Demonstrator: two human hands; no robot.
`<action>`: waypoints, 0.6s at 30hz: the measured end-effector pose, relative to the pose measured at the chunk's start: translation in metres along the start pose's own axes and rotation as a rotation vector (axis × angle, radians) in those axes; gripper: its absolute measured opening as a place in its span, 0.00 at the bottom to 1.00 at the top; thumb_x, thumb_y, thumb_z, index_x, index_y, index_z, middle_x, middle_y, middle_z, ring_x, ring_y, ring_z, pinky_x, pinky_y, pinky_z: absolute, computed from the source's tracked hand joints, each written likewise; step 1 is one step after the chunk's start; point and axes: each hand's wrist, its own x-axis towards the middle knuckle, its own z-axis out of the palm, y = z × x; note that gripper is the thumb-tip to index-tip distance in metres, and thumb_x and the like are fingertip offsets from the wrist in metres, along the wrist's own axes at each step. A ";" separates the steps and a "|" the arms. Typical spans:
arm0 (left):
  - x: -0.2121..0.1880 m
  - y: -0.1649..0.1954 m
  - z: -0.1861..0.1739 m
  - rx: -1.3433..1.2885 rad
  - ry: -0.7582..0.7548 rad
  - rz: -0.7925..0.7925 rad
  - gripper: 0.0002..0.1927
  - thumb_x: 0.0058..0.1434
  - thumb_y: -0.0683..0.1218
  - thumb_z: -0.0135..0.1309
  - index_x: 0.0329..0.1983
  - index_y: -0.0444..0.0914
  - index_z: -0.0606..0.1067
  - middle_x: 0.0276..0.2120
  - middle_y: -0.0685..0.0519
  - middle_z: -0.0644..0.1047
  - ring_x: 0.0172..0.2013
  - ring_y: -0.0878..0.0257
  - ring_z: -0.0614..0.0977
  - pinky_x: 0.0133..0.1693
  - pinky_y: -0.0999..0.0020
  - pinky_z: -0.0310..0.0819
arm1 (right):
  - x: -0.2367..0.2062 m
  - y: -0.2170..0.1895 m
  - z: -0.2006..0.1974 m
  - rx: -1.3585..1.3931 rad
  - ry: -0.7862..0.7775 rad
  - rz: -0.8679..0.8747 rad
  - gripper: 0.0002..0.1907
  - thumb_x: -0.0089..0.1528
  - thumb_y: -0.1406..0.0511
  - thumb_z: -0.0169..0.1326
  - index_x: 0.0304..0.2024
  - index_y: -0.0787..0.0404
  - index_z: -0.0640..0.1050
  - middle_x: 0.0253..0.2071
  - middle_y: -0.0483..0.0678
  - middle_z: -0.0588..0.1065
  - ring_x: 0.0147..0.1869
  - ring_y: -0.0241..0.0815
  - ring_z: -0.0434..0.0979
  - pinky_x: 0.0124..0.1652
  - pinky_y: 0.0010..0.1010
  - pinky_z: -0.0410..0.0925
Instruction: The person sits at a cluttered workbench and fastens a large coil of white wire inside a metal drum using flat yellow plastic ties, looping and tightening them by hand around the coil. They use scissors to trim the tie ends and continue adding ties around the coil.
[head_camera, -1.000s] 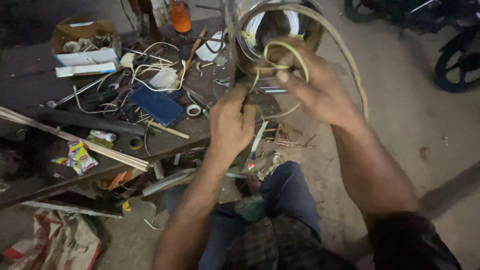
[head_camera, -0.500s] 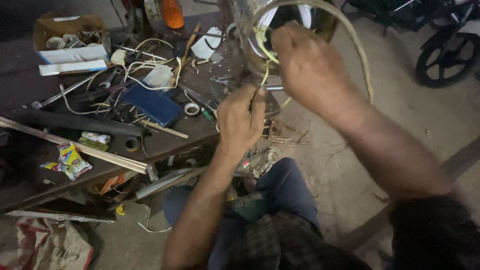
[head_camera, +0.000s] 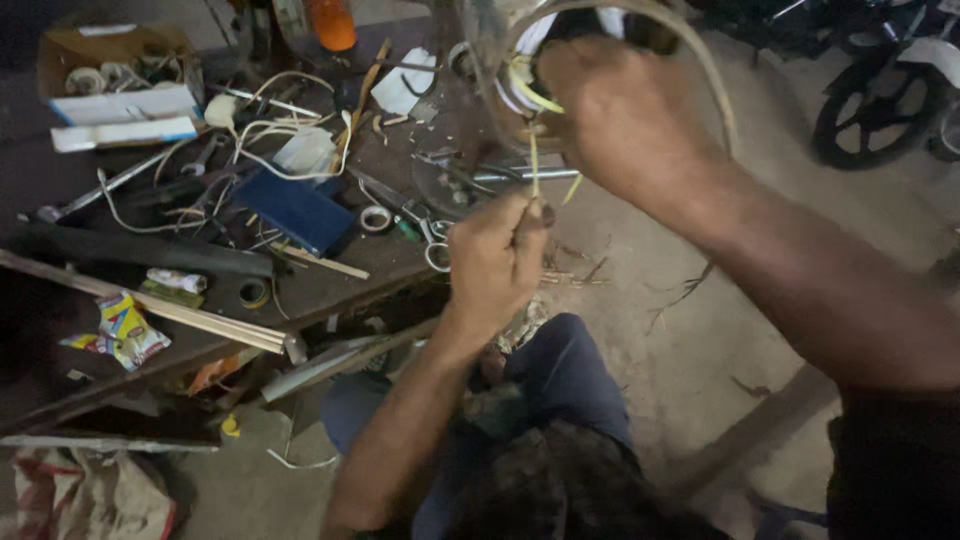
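Note:
My left hand (head_camera: 495, 262) is closed around a thin pale strip (head_camera: 533, 165) that runs up into a round, shiny metal object (head_camera: 490, 60) wrapped with yellowish strips. My right hand (head_camera: 625, 115) is raised higher, gripping that round object at its right side, where a long pale cane loop (head_camera: 700, 60) curves over the hand. The spot where the fingers meet the object is blurred. My knees in blue trousers (head_camera: 560, 375) show below the hands.
A dark cluttered workbench (head_camera: 330, 275) lies to the left with a blue flat case (head_camera: 295, 212), scissors (head_camera: 425, 235), tape rolls, wires, a cardboard box (head_camera: 110, 70), wooden slats (head_camera: 150, 300) and an orange bottle (head_camera: 332, 22). A motorbike wheel (head_camera: 865, 110) stands at the right.
My right hand has risen and shifted nearer the camera on the round object. My left hand has stayed low on the strip. The view has tilted slightly.

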 end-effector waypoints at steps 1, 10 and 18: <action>0.000 -0.001 0.000 -0.031 -0.022 -0.062 0.08 0.70 0.42 0.49 0.39 0.35 0.77 0.26 0.46 0.78 0.27 0.54 0.82 0.33 0.59 0.74 | -0.001 0.001 0.001 0.044 0.029 -0.011 0.15 0.58 0.67 0.66 0.43 0.65 0.76 0.40 0.58 0.78 0.42 0.55 0.80 0.37 0.43 0.72; 0.005 -0.020 0.010 0.372 -0.089 0.122 0.07 0.68 0.45 0.52 0.38 0.36 0.76 0.31 0.41 0.78 0.33 0.42 0.81 0.37 0.48 0.74 | -0.046 -0.054 0.054 1.377 0.428 0.499 0.09 0.76 0.62 0.51 0.43 0.60 0.71 0.40 0.41 0.71 0.40 0.31 0.67 0.39 0.25 0.62; 0.010 0.002 -0.028 0.441 -0.185 0.042 0.06 0.65 0.42 0.56 0.43 0.35 0.77 0.38 0.41 0.78 0.40 0.42 0.80 0.42 0.48 0.75 | -0.072 -0.073 0.080 2.074 0.723 0.560 0.07 0.71 0.63 0.54 0.42 0.57 0.70 0.44 0.48 0.72 0.40 0.34 0.68 0.36 0.24 0.61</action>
